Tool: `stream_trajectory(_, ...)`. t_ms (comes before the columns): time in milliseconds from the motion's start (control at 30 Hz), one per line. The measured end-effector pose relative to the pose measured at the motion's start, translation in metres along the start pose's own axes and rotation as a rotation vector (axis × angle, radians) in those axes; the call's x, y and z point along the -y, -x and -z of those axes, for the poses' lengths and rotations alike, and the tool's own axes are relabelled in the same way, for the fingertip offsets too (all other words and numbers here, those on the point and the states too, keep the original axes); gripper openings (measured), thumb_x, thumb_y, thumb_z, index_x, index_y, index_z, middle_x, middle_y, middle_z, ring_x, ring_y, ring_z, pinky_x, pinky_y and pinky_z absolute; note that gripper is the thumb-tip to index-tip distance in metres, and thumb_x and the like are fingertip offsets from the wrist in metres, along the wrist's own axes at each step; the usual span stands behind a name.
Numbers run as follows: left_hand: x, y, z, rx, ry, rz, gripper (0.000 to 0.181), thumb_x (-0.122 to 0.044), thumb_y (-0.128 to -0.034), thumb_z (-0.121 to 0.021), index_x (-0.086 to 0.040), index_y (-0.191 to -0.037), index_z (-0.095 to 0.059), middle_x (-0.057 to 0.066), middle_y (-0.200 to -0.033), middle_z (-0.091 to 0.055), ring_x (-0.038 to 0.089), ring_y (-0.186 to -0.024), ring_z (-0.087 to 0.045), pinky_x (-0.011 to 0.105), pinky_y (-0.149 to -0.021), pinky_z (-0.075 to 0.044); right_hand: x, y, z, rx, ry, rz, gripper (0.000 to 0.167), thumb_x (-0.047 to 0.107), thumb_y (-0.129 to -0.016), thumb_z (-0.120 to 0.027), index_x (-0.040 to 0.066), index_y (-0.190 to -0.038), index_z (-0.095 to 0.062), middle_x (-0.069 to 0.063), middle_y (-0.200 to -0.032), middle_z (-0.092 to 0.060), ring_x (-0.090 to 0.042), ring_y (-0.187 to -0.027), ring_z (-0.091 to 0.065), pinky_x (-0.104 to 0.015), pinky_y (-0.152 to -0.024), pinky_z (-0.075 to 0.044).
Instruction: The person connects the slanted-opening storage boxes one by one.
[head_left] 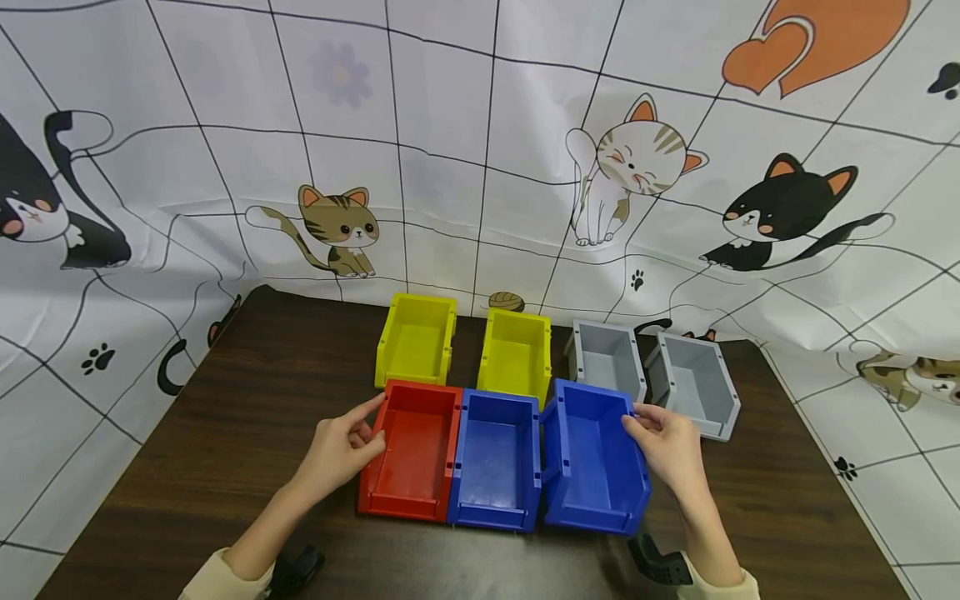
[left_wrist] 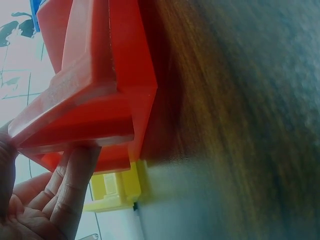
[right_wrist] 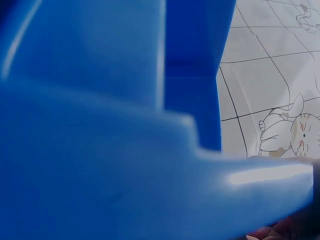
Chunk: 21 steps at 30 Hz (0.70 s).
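Both forearms (head_left: 283,510) angle inward — left hand (head_left: 337,448) and right hand (head_left: 670,443) well apart, each in a pinch grip.

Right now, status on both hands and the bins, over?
Left hand grips red bin. Right hand holds right blue bin, apparently raised. Other blue bin between them; gray bins just beyond.

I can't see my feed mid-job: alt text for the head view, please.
A person's left hand grips the red bin by its left rim, and their right hand grips the right blue bin by its right rim, with another blue bin between. Behind are two yellow bins and two grey bins on a dark table.
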<state>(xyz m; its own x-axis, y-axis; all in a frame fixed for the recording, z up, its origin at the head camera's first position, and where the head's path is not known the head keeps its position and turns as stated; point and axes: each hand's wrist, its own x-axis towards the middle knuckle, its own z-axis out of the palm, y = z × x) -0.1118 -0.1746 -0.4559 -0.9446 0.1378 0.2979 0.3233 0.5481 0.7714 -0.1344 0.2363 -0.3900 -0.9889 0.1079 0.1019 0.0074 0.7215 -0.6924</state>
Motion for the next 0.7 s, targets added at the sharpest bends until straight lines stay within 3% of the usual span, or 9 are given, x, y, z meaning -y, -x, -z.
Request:
stream_trajectory(167,0.0003,0.0002,-0.0002,0.000,-0.002,0.003,0.051,0.004,-0.0778,-0.063,0.005,-0.128,-0.053,-0.005,-0.062,-0.053,0.002,-0.044,-0.044,0.023,-0.043,-0.042,0.0010,-0.0024,-0.0002,-0.006,0.026,0.012,0.030,0.008,-0.086,-0.063,-0.013,-0.108,-0.063,-0.028,-0.092,-0.066,-0.036,-0.081,-0.067,-0.039,-0.066,-0.054)
stream_trajectory(433,0.0010,-0.0006,-0.0001,-0.007,-0.007,-0.011,0.051,0.004,-0.0773,-0.063,0.006,-0.128,-0.054,-0.005,-0.062,-0.053,0.001,-0.044,-0.044,0.022,-0.043,-0.042,-0.0044,-0.0043,-0.0018,0.006,0.027,0.021,0.029,0.006,-0.085,-0.063,-0.014,-0.106,-0.064,-0.027,-0.090,-0.067,-0.034,-0.079,-0.067,-0.031,-0.062,-0.054)
stream_trajectory(700,0.0002,-0.0012,0.0001,-0.011,-0.014,-0.019,0.051,0.005,-0.0770,-0.063,0.006,-0.127,-0.054,-0.005,-0.061,-0.053,0.001,-0.043,-0.043,0.022,-0.043,-0.042,-0.0027,-0.0036,-0.0035,0.004,0.029,0.022,0.028,0.007,-0.085,-0.064,-0.013,-0.105,-0.064,-0.026,-0.089,-0.067,-0.033,-0.079,-0.068,-0.037,-0.065,-0.054)
